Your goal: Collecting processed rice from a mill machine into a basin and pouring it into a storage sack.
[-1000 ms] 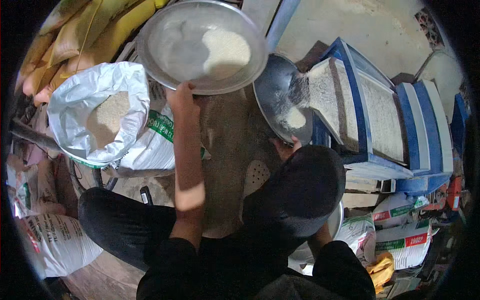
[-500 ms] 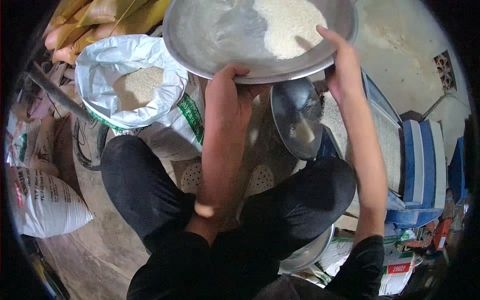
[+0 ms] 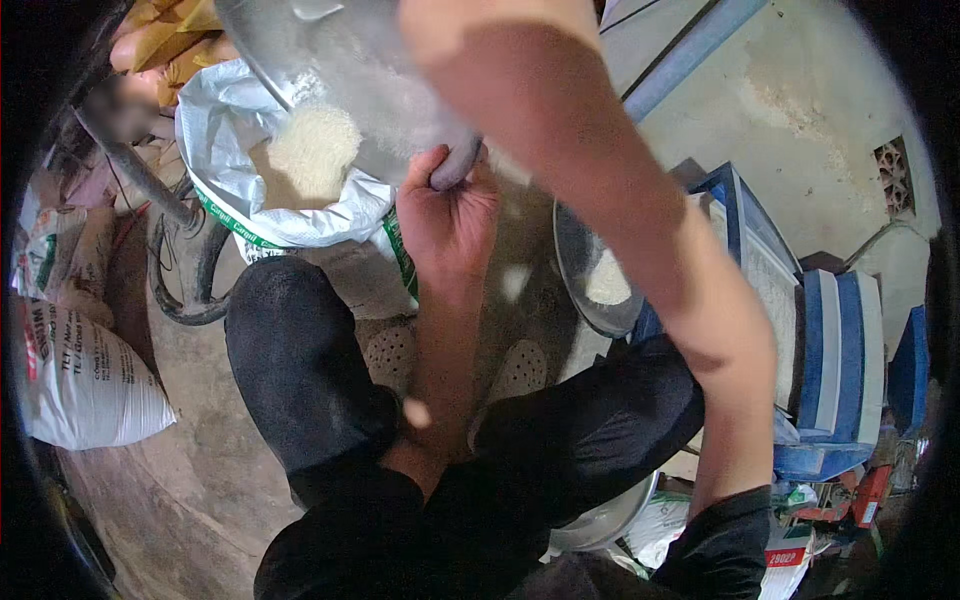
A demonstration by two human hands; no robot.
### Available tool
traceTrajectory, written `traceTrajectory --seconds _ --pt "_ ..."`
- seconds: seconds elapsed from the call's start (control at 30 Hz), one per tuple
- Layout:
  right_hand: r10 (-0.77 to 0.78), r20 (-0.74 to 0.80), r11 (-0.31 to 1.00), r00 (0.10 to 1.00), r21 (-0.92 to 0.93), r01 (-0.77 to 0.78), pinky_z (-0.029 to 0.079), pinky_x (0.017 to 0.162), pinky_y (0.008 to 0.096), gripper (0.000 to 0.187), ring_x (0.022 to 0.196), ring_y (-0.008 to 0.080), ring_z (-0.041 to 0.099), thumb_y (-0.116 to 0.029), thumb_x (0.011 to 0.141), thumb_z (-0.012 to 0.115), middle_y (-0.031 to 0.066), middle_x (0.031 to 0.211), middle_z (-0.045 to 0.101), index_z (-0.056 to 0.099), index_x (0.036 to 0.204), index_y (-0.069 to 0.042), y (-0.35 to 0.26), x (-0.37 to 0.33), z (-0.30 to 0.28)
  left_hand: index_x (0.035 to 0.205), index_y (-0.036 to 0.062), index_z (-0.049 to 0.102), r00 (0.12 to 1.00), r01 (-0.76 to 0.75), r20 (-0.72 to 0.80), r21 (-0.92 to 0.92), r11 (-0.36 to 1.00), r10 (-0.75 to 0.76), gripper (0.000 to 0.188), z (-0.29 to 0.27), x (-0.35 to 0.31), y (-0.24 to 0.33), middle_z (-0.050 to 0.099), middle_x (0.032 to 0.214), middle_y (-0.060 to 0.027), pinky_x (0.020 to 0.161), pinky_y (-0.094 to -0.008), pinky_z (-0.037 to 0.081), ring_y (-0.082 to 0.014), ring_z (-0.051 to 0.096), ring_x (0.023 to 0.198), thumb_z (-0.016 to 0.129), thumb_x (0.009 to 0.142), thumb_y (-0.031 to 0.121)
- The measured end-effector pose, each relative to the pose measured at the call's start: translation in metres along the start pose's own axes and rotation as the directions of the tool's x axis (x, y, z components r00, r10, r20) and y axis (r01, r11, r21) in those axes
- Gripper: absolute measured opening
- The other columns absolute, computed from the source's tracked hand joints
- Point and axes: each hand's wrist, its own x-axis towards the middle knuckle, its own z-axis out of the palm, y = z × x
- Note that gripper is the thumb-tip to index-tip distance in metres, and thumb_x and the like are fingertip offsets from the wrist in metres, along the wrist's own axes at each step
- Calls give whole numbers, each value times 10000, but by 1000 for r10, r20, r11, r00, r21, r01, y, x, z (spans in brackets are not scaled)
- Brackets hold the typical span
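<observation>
Currently, the left hand [image 3: 450, 220] grips the rim of a wide metal basin [image 3: 385, 85] — thumb and fingers closed around the edge. The basin is tilted over the open mouth of a white sack [image 3: 222, 130], at the upper left. Pale grain [image 3: 315, 150] lies at the sack mouth, beside the basin; the boundary between grain in the basin and grain in the sack cannot be determined. The right forearm [image 3: 610, 165] crosses above the basin; the right hand is outside the view — its grip cannot be told. A dark bowl [image 3: 578, 245], containing a small heap of grain, stands beside the blue-framed machine [image 3: 832, 340] at right.
</observation>
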Motion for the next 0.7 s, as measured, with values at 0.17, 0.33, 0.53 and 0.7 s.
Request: traceTrajectory --seconds 0.17,0.33,0.53,0.7 --pt "-197 -126 973 972 -148 178 475 909 401 560 1030 357 577 99 815 408 265 1264 487 384 1359 -29 17 -2 16 1256 -104 386 993 -29 114 71 997 20 386 0 4 -10 468 1288 -220 1043 -433 351 -299 487 1166 356 890 18" --pt "-434 -227 871 872 -352 342 465 927 396 557 1043 362 574 110 804 388 270 1261 488 391 1347 -11 34 -2 17 1288 -87 370 994 -98 -16 325 941 109 396 -15 15 6 439 1320 -238 1053 -447 337 -302 460 1207 339 925 67" --pt "-319 -34 931 947 -196 307 481 780 402 542 964 299 575 -8 744 607 209 1105 556 512 1270 -100 35 -29 7 1269 -81 387 996 -2 91 224 974 -19 383 -11 7 1 471 1287 -226 1040 -431 363 -283 494 1172 370 905 37" --pt "-477 -92 855 874 -276 438 457 600 412 213 606 341 578 2 717 491 200 665 539 577 905 50 30 -33 16 1252 -85 394 993 18 110 213 977 -43 391 -4 8 3 480 1267 -230 1035 -435 371 -295 492 1172 402 880 36"
